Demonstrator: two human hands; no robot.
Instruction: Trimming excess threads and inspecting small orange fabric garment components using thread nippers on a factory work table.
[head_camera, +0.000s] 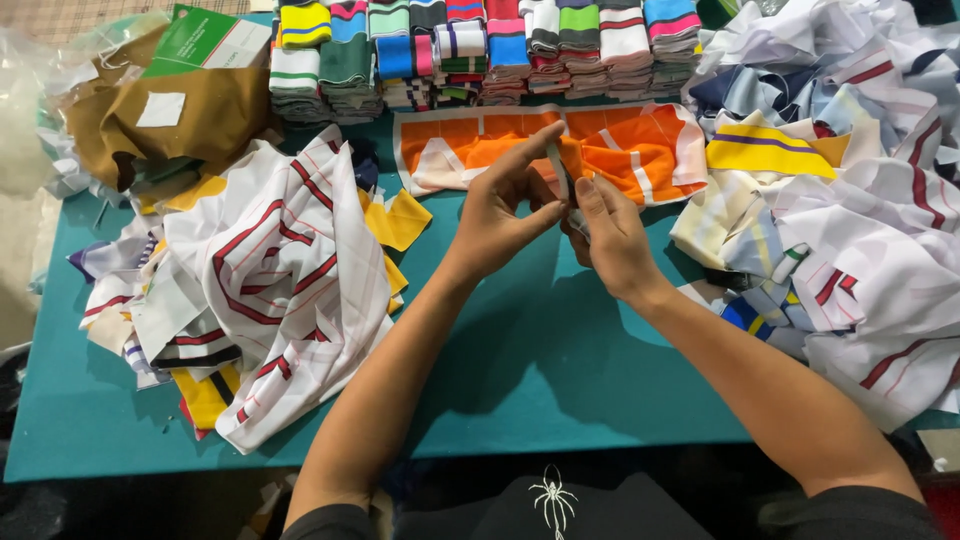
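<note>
Both hands meet at frame centre, above the teal table (520, 350). Left hand (495, 215) is half closed, thumb and fingers pinching the upper part of a narrow white fabric strip (560, 175). Right hand (610, 235) is curled shut around the strip's lower end; its grip point is hidden behind the fingers.

The strip stands near upright between the two hands, just in front of the orange-and-white panels (610, 145) lying flat at upper centre.

My read: the step is straightening or folding the strip.
- Keep tension even between the two pinches so it doesn't twist.
- Line up the edges before pressing any crease.
- Work low over the bare teal area, away from the loose cloth.

Surroundings:
- Pile of white cut pieces with red stripes (280, 270) at left, yellow pieces under it.
- Bigger heap of white, blue and yellow striped pieces (850, 230) at right, close to the right wrist. Snag risk there.
- Stacks of folded striped rib knit (480, 50) along the top edge.
- Brown paper bag (160, 115) at upper left.
</note>
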